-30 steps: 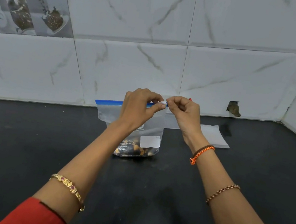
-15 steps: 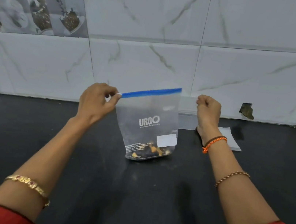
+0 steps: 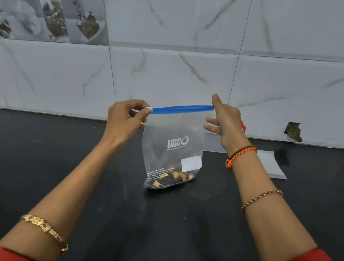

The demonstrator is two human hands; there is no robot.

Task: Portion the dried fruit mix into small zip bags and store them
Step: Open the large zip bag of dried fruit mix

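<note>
A clear zip bag (image 3: 175, 146) printed URGO stands upright on the black counter (image 3: 152, 228), with a small heap of dried fruit mix (image 3: 173, 176) at its bottom. Its blue zip strip (image 3: 182, 109) runs straight across the top. My left hand (image 3: 126, 119) pinches the white slider at the strip's left end between thumb and forefinger. My right hand (image 3: 226, 120) holds the bag's top right corner, thumb above the strip and fingers spread in front of the bag. A small red thing (image 3: 243, 126) shows behind that hand; what it is cannot be made out.
A flat clear plastic bag (image 3: 273, 165) lies on the counter behind my right wrist. The marble-tiled wall (image 3: 178, 53) stands close behind, with a broken hole (image 3: 292, 134) low at the right. A side wall closes the counter at the far right.
Both hands met at the middle of the zip a second ago. My left hand slid to the strip's left end; my right hand let go, then took the right corner.
</note>
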